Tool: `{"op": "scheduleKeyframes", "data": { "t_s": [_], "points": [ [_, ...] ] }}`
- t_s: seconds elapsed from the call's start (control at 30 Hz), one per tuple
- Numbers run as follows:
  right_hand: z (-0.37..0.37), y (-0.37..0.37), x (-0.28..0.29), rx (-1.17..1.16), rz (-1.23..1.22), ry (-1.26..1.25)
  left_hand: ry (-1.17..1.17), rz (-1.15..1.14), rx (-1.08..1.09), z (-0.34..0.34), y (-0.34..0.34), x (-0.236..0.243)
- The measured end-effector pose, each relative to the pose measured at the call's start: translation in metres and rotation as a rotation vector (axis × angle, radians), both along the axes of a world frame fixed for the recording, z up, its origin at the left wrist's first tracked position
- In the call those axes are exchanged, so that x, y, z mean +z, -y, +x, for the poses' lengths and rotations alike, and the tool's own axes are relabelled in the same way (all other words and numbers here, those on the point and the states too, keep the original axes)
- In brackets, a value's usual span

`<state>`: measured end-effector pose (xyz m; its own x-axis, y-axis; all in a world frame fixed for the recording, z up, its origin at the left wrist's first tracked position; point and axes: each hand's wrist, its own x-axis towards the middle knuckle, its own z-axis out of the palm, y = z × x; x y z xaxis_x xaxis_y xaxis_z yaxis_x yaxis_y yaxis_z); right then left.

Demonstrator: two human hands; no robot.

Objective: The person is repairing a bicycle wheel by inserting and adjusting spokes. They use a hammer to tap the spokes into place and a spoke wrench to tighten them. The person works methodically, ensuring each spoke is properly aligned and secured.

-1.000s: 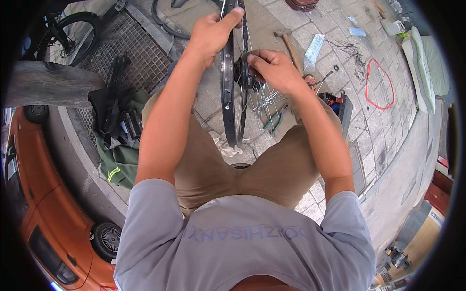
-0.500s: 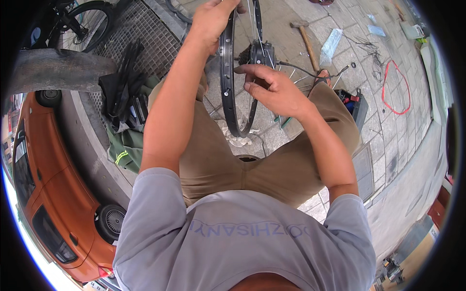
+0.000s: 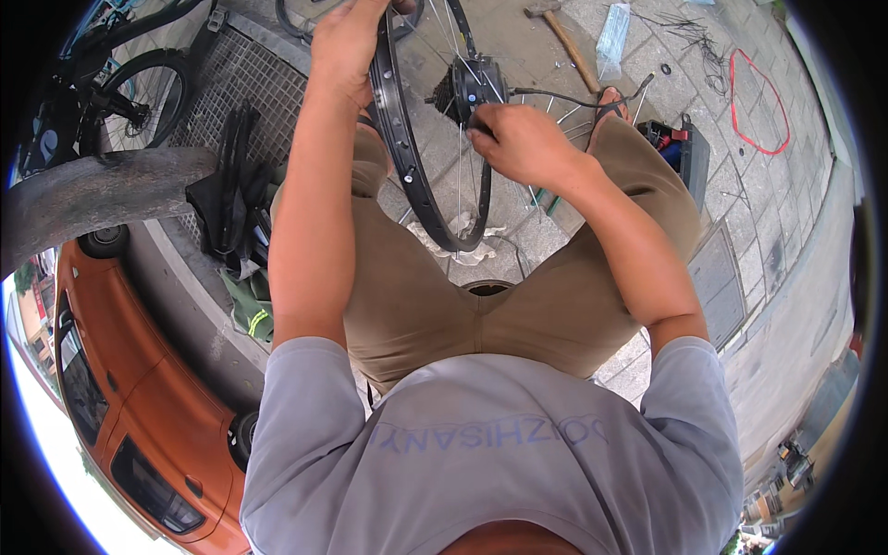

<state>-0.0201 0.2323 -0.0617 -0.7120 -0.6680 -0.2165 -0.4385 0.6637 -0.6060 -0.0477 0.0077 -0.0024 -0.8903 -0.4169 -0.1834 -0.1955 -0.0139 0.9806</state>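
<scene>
The top of the wheel rim is cut off by the far edge of the picture, so only its lower curve shows. It is black, thin and round, standing upright between the person's knees, with shiny thin spokes running to a dark round hub in the middle. The left hand is wrapped around the rim up high; its fingertips are cut off too. The right hand pinches closed at the hub, but what it holds is hidden. Far right, a black toolbox sits open; its insides are hard to make out. A wooden hammer and red cord loop lie on the stone tiles.
</scene>
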Motion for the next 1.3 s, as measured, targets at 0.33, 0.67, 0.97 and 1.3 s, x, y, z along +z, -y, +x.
{"op": "scheduleKeyframes", "data": {
  "t_s": [0.33, 0.67, 0.97, 1.3],
  "points": [
    [0.029, -0.002, 0.010, 0.189, -0.299, 0.455, -0.052, 0.019, -0.047, -0.015, 0.003, -0.018],
    [0.059, 0.012, 0.051, -0.070, -0.419, 0.521, -0.109, 0.114, -0.069, -0.016, -0.008, -0.023],
    [0.104, 0.035, 0.038, -0.405, -0.588, 0.403, -0.090, 0.140, -0.071, 0.003, -0.010, -0.010],
    [0.117, 0.030, 0.018, -0.624, -0.800, 0.392, -0.185, 0.263, -0.169, 0.001, -0.019, -0.026]
  ]
}}
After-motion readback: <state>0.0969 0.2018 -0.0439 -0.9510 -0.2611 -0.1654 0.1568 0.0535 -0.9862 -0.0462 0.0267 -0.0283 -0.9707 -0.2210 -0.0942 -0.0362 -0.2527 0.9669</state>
